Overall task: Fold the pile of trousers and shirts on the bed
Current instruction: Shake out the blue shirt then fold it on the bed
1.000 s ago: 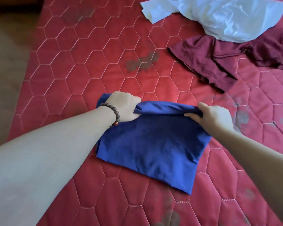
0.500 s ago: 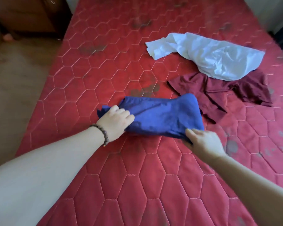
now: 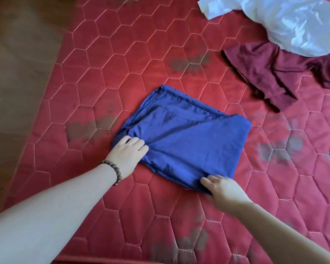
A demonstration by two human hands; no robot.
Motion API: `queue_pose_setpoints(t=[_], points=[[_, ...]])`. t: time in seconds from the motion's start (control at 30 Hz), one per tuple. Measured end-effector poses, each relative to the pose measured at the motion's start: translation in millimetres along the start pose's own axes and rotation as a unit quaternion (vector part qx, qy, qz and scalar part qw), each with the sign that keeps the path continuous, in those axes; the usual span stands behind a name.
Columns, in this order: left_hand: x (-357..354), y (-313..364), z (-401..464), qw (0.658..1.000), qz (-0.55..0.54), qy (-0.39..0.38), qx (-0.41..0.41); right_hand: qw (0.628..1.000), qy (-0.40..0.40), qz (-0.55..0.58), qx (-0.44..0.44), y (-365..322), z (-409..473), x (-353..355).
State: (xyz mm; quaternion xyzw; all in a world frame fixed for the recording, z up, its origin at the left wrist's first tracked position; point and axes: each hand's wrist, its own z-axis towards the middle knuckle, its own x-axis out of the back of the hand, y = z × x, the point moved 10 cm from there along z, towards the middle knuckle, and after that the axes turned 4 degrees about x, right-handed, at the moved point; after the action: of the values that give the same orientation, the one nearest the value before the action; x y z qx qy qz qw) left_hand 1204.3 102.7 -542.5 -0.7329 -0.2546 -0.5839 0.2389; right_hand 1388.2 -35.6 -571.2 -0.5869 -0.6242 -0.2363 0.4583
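Now left hand (image 3: 127,153) and right hand (image 3: 222,189) grip the folded blue garment (image 3: 187,141).

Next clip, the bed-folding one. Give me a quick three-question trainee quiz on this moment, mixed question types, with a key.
1. True or false: the blue garment lies folded on the red mattress.
2. Which wrist wears the bead bracelet? A) left B) right C) neither
3. Fill in: the white garment lies partly over the ______ garment.

Key
1. True. The left hand grips its near left corner; the right hand pinches its near edge.
2. A
3. Maroon; both are still unfolded at the far right.
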Motion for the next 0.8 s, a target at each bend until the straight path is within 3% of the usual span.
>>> queue_pose_setpoints(t=[0.07, 0.17, 0.23, 0.33, 0.43, 0.53, 0.63, 0.8], points=[[-5, -4, -12, 0.999, -0.029, -0.030, 0.028, 1.000, 0.011, 0.008, 0.004, -5, -4, 1], [-6, 8, -29, 0.993, -0.067, -0.030, 0.088, 0.986, 0.162, -0.039, 0.014, 1, -2, 40], [-5, 25, -32, 0.987, -0.093, -0.007, 0.134, 0.976, 0.209, -0.062, 0.001, 15, 11, 61], [-7, 44, -28, 0.956, -0.144, 0.013, 0.257, 0.985, 0.153, -0.075, -0.034, 49, 52, 69], [-19, 50, -27, 0.882, -0.227, 0.014, 0.412, 0.985, 0.120, -0.098, -0.075, 85, 96, 79], [-40, 55, -23, 0.832, -0.280, -0.004, 0.479, 0.985, 0.089, -0.102, -0.105, 112, 123, 76], [-48, 44, -21, 0.844, -0.261, 0.008, 0.469, 0.983, 0.113, -0.067, -0.131, 116, 123, 64], [-50, 12, -8, 0.915, -0.190, -0.006, 0.357, 0.954, 0.171, 0.007, -0.246, 100, 85, 37]])
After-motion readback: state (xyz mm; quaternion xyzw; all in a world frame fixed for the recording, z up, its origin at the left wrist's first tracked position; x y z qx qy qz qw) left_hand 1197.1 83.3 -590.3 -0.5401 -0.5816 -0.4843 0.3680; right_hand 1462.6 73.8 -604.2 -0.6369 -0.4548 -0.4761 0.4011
